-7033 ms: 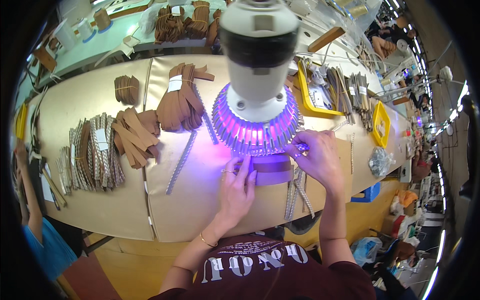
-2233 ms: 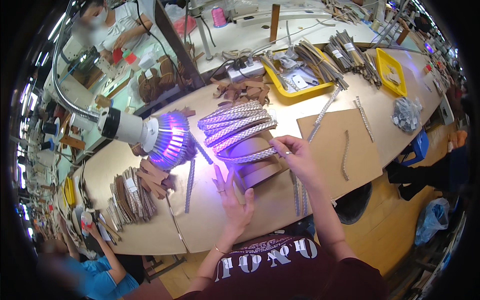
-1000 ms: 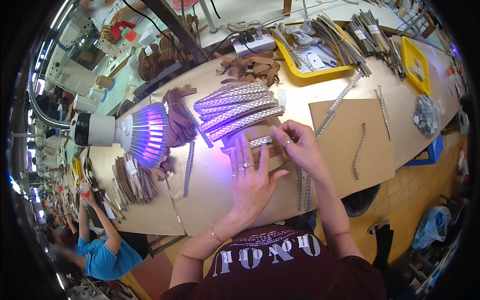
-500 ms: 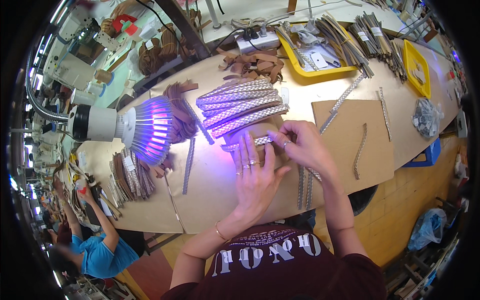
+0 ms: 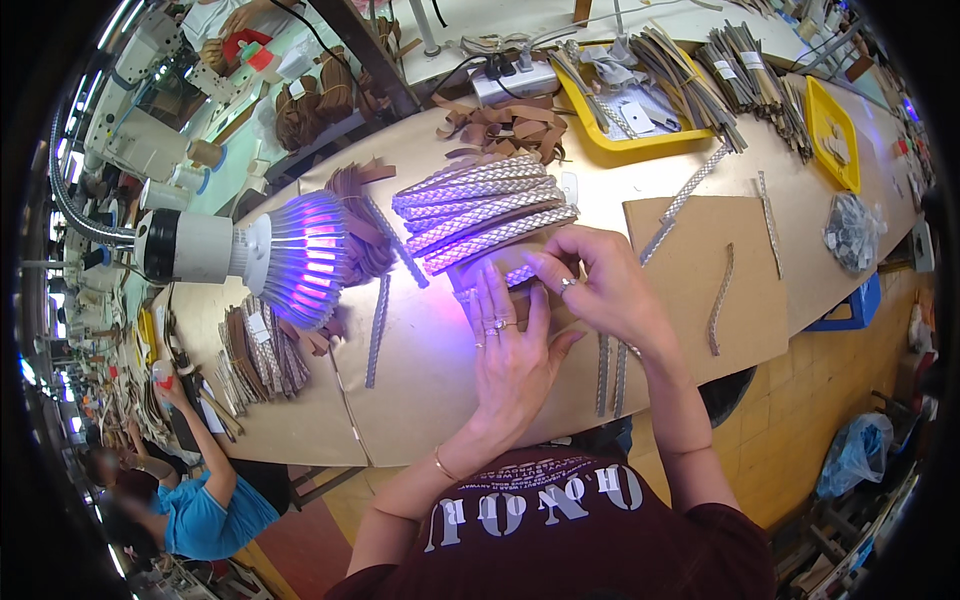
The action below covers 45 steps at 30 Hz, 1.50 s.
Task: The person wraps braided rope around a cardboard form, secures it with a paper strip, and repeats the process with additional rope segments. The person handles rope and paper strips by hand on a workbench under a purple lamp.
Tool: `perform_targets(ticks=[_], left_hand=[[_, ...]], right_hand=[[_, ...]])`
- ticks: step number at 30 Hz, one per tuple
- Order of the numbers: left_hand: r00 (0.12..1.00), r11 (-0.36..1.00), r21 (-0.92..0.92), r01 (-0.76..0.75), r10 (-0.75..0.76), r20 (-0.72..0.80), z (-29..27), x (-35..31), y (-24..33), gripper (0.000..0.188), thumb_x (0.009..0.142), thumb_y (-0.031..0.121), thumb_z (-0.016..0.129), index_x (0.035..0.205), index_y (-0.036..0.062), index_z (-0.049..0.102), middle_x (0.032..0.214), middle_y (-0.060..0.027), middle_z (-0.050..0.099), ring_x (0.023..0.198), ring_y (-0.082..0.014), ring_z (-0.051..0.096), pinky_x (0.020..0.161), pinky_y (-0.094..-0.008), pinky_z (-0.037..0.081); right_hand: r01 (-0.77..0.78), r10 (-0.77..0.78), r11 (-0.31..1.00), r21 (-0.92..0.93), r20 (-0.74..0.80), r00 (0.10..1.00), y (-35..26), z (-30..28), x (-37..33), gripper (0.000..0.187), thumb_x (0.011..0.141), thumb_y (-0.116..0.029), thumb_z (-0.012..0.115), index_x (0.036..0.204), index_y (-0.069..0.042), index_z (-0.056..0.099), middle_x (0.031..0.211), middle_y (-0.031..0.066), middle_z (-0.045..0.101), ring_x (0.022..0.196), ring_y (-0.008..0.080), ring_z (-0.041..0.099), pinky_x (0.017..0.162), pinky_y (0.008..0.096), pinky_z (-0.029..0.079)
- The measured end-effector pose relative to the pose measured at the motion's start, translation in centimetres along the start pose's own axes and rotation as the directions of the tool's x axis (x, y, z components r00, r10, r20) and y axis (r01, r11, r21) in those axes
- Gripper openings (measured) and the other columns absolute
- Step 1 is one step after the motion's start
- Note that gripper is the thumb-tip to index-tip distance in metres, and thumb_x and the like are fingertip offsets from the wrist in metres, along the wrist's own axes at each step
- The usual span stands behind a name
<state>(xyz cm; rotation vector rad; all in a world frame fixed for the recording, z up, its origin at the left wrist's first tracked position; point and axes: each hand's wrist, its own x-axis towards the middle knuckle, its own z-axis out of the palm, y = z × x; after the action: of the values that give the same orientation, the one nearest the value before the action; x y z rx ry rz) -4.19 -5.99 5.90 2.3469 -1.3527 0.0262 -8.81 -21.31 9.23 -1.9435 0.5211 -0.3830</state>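
A short silver braided strip (image 5: 519, 275) lies across a brown block or board just below a stack of braided strips (image 5: 490, 205). My left hand (image 5: 508, 345) lies flat with fingers stretched out, pressing over the strip's left part. At the strip's right end, my right hand (image 5: 605, 290) pinches it between thumb and forefinger. The stacked strips are silver on top with brown undersides. Below my right hand, two more braided strips (image 5: 603, 375) hang toward the table's near edge. My fingers hide much of the held strip and the brown piece under it.
A lamp (image 5: 300, 260) with a finned head glows purple left of my hands. Strip bundles (image 5: 265, 350) lie beyond it. Cardboard (image 5: 745, 310) with loose strips is at right. Brown scraps (image 5: 510, 128) and a yellow tray (image 5: 640, 150) stand behind. A person in blue (image 5: 215, 510) works lower left.
My right hand has shifted slightly left and nearer along the strip, still pinching it. My left hand stays flat. The person in blue has moved an arm.
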Motion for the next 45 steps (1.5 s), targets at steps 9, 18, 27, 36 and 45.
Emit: perform_targets(ticks=[9, 18, 27, 36, 45], left_hand=[[1.0, 0.999, 0.038, -0.016, 0.016, 0.007, -0.1, -0.1, -0.1, 0.065, 0.085, 0.046, 0.067, 0.131, 0.0025, 0.052, 0.147, -0.0401, 0.026, 0.138, -0.0528, 0.027, 0.112, -0.0592, 0.027], [1.0, 0.999, 0.035, -0.009, 0.009, 0.009, -0.1, 0.0, 0.0, 0.066, 0.084, 0.046, 0.068, 0.132, 0.0036, 0.052, 0.147, -0.0397, 0.026, 0.138, -0.0527, 0.027, 0.113, -0.0584, 0.027], [0.998, 0.976, -0.212, -0.044, 0.035, -0.046, 0.5, -1.4, -1.9, 0.07, 0.084, 0.039, 0.072, 0.142, 0.0077, 0.047, 0.153, -0.0379, 0.014, 0.141, -0.0553, 0.018, 0.115, -0.0596, 0.02], [0.992, 0.961, -0.276, -0.012, -0.023, -0.123, 1.0, -2.1, -2.3, 0.071, 0.086, 0.043, 0.07, 0.142, 0.0063, 0.046, 0.153, -0.0329, 0.023, 0.141, -0.0507, 0.024, 0.113, -0.0584, 0.026], [0.988, 0.987, -0.161, 0.024, -0.047, -0.146, 0.0, -1.3, -1.6, 0.07, 0.085, 0.048, 0.068, 0.136, 0.0039, 0.051, 0.149, -0.031, 0.033, 0.132, -0.047, 0.04, 0.111, -0.053, 0.033]], right_hand=[[-0.052, 0.053, 0.998, 0.032, -0.034, 0.998, 2.8, 0.5, -0.9, 0.027, 0.091, -0.026, 0.069, 0.086, 0.001, 0.067, 0.067, 0.0113, 0.061, 0.054, 0.0197, 0.049, 0.054, 0.0344, 0.041], [-0.052, 0.056, 0.996, 0.077, -0.057, 0.997, 4.3, 1.4, -1.2, 0.026, 0.091, -0.026, 0.069, 0.086, 0.0, 0.066, 0.069, 0.0108, 0.062, 0.055, 0.0184, 0.05, 0.054, 0.034, 0.042], [-0.063, 0.073, 0.994, 0.088, -0.112, 0.991, 4.4, 2.5, -1.5, 0.025, 0.091, -0.025, 0.069, 0.087, -0.001, 0.066, 0.07, 0.0104, 0.062, 0.057, 0.0176, 0.052, 0.055, 0.0326, 0.044], [-0.115, 0.122, 0.99, 0.083, -0.088, 0.989, 3.4, 2.0, -1.5, 0.023, 0.091, -0.02, 0.069, 0.085, 0.001, 0.065, 0.067, 0.0076, 0.06, 0.061, 0.0132, 0.053, 0.057, 0.0295, 0.044], [-0.086, 0.088, 0.996, 0.026, -0.088, 0.992, 1.3, 1.2, -1.2, 0.021, 0.092, -0.017, 0.068, 0.082, 0.001, 0.064, 0.069, 0.0013, 0.059, 0.067, 0.0084, 0.051, 0.063, 0.0261, 0.043]])
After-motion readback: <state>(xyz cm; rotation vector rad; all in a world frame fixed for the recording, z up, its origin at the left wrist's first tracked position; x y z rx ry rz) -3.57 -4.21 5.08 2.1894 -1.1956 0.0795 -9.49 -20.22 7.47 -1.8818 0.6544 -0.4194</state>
